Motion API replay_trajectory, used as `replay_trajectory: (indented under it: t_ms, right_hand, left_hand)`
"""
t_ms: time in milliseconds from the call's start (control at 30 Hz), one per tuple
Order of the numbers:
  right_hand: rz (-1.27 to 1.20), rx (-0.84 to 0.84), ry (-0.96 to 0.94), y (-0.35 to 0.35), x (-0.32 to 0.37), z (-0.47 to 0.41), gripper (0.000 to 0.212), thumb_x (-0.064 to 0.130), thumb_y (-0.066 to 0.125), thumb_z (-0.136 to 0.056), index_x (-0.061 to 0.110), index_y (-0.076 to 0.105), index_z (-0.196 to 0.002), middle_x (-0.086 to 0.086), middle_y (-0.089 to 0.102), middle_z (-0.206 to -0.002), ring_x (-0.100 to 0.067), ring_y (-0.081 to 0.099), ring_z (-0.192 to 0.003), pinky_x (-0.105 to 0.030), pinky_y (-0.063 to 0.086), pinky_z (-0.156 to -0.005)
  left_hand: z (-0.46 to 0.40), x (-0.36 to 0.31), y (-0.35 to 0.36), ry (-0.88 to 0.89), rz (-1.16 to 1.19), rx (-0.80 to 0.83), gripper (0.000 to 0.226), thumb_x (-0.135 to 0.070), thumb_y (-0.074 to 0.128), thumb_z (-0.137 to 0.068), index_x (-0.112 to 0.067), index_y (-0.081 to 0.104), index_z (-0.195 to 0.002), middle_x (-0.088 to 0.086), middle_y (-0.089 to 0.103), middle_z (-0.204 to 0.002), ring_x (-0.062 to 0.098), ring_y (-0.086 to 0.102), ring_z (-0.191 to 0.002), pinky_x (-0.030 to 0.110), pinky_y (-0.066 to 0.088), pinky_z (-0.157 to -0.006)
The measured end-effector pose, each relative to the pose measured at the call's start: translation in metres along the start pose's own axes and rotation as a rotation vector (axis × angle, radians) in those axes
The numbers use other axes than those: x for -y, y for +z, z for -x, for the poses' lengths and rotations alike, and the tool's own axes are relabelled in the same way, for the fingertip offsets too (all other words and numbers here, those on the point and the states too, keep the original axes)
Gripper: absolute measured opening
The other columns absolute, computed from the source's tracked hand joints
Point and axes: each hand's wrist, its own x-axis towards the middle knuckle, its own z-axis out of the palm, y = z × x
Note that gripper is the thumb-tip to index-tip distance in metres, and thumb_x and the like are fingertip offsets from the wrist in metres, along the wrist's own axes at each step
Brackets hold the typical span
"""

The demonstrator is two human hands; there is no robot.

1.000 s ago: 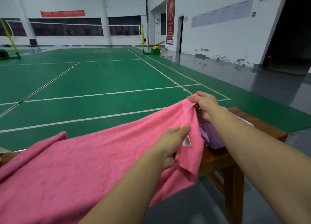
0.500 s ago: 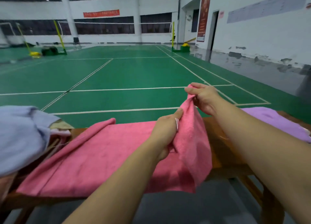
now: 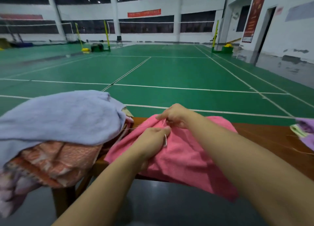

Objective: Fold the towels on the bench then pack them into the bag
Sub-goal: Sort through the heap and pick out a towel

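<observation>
A pink towel (image 3: 183, 159) lies doubled over on the brown wooden bench (image 3: 265, 137), its near part hanging over the front edge. My left hand (image 3: 153, 139) pinches its near corner, where a small white label shows. My right hand (image 3: 173, 115) pinches the far corner just beyond. Both hands hold these corners close together over the towel's left end. A light blue towel (image 3: 59, 117) is heaped at the bench's left end on an orange patterned cloth (image 3: 56, 159). No bag is recognisable.
A purple towel (image 3: 305, 134) with a pale green edge lies at the bench's right end. Beyond the bench spreads a green badminton court (image 3: 169, 69) with white lines, net posts and a chair far off. Dark grey floor runs under the bench in front of me.
Both hands carried the pink towel's right-hand corners leftward across the bench, folding it over itself. My view turned left, so the blue towel heap came into sight and the purple towel slid to the right edge.
</observation>
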Motion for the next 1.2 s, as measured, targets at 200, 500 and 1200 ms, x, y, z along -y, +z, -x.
replay_trajectory:
  t_ms: [200,500,1200]
  right_hand:
    - [0.016,-0.156,-0.037,0.040,-0.010,-0.025,0.026,0.011,0.084,-0.081,0.010,0.058,-0.074,-0.007,0.051,-0.056,-0.017,0.044,-0.045,-0.029,0.039,-0.049]
    - [-0.018,-0.168,-0.172,0.067,0.001,-0.054,0.073,0.024,0.076,-0.091,0.005,0.039,-0.151,-0.012,0.067,-0.102,-0.016,0.059,-0.059,-0.039,0.058,-0.070]
    - [1.156,-0.272,0.304,-0.138,-0.055,0.098,0.078,0.088,0.052,-0.075,0.012,0.068,-0.063,0.004,0.068,-0.056,-0.020,0.067,-0.067,-0.034,0.057,-0.083]
  left_hand:
    - [-0.008,0.025,-0.044,-0.047,-0.062,-0.106,0.050,-0.040,0.054,-0.102,0.008,0.068,-0.106,0.013,0.069,-0.091,0.022,0.062,-0.084,0.043,0.053,-0.088]
    - [-0.013,0.038,-0.081,0.019,-0.501,-0.382,0.043,-0.030,0.055,-0.100,-0.005,0.063,-0.067,0.007,0.065,-0.067,0.024,0.061,-0.070,0.035,0.049,-0.067]
    - [-0.101,0.023,-0.064,-0.049,-1.003,-0.276,0.045,-0.049,0.060,-0.094,-0.004,0.066,-0.093,0.015,0.072,-0.089,0.030,0.068,-0.078,0.035,0.055,-0.075]
